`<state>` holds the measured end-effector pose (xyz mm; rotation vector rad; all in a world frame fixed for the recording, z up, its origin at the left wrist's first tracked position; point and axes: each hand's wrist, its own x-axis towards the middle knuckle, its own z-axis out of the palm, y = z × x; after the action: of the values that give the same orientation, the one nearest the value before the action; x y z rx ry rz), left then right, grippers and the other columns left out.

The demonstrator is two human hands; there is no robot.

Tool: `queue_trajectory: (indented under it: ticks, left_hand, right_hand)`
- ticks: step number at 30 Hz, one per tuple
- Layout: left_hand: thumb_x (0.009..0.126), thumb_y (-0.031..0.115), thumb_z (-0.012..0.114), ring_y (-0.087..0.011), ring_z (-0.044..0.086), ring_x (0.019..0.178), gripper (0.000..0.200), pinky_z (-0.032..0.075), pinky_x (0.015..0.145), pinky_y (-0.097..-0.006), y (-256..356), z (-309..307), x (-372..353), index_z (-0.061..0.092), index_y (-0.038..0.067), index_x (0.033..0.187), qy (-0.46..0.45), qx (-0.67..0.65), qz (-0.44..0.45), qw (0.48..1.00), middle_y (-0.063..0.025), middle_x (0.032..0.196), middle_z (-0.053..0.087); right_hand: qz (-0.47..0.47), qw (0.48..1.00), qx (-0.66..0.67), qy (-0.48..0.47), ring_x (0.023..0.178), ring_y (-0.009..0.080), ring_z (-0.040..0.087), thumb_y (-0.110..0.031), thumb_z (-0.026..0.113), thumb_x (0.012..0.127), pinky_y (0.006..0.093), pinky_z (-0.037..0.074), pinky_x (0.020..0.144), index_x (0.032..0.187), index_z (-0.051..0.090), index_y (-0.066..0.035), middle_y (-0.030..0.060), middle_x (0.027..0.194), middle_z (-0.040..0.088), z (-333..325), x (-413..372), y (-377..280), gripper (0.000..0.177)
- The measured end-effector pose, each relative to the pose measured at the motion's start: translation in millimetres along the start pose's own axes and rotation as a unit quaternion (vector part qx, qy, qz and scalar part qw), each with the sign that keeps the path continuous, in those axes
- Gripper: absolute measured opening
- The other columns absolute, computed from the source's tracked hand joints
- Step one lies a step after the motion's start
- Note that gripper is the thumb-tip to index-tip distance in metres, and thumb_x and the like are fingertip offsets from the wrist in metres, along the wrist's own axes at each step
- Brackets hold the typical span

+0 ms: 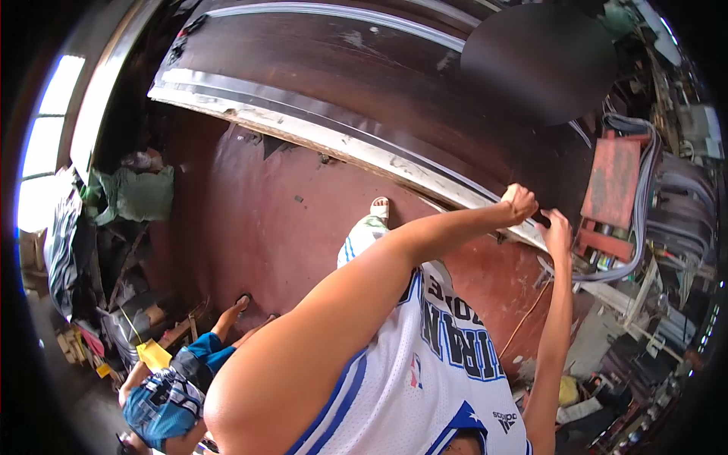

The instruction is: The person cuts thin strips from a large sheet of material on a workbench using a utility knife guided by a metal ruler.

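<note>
My left hand (519,203) is closed, its fingers bent together over the near edge of a long dark tabletop (318,61). Close beside it, my right hand (558,230) curls its fingers in a pinch at the same edge. A small dark bit shows between the two hands, too small to name. Whatever either hand grips is hidden by the fingers. Along the tabletop's pale, worn front edge (288,127) runs a dark and silvery strip (250,92). Further pale strips (341,10) lie along the far side of the top.
A red wooden stool (611,182) stands at right, grey bands (647,205) looped around it. Clutter fills the right side. Another person (163,402) sits low at left, near a green bag (140,193). A cord (525,320) crosses the reddish floor (273,205). A blurred patch covers the upper right.
</note>
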<state>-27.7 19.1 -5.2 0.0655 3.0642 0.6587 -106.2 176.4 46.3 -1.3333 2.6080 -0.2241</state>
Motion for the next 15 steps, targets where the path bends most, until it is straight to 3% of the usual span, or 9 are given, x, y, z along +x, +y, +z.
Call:
queue_trajectory:
  ticks: [7, 9, 15]
  left_hand:
    - [0.079, 0.013, 0.068, -0.0271, 0.073, 0.081, 0.008, 0.057, 0.060, -0.0394, -87.7, -45.7, -70.9, 0.075, 0.007, 0.079, -0.042, 0.014, -0.060, 0.997, -0.0109, 0.083, 0.073]
    - [0.079, 0.016, 0.067, -0.0268, 0.073, 0.080, 0.010, 0.057, 0.061, -0.0396, -131.0, -35.7, -90.5, 0.076, 0.011, 0.081, -0.031, 0.062, -0.077, 0.995, -0.0085, 0.082, 0.073]
    - [0.077, 0.007, 0.067, -0.0295, 0.072, 0.073, 0.008, 0.058, 0.055, -0.0386, -197.9, -91.9, -162.9, 0.073, 0.002, 0.077, -0.054, 0.097, -0.125, 0.986, -0.0132, 0.078, 0.072]
  right_hand:
    - [0.005, 1.000, -0.002, -0.010, 0.099, 0.0400, 0.062, -0.005, 0.078, 0.072, 0.0434, 0.050, 0.084, 0.109, 0.067, -0.001, 0.0161, 0.105, 0.066, -4.2, -0.3, -7.1, 0.039]
    - [-0.001, 1.000, 0.004, -0.004, 0.100, 0.0395, 0.062, -0.005, 0.078, 0.073, 0.0434, 0.050, 0.085, 0.111, 0.067, -0.002, 0.0156, 0.107, 0.065, 4.9, -2.2, 4.8, 0.040]
    - [0.030, 1.000, 0.000, -0.010, 0.101, 0.0379, 0.061, -0.005, 0.077, 0.074, 0.0432, 0.049, 0.086, 0.112, 0.067, -0.003, 0.0145, 0.107, 0.064, 3.6, -3.7, -2.3, 0.040]
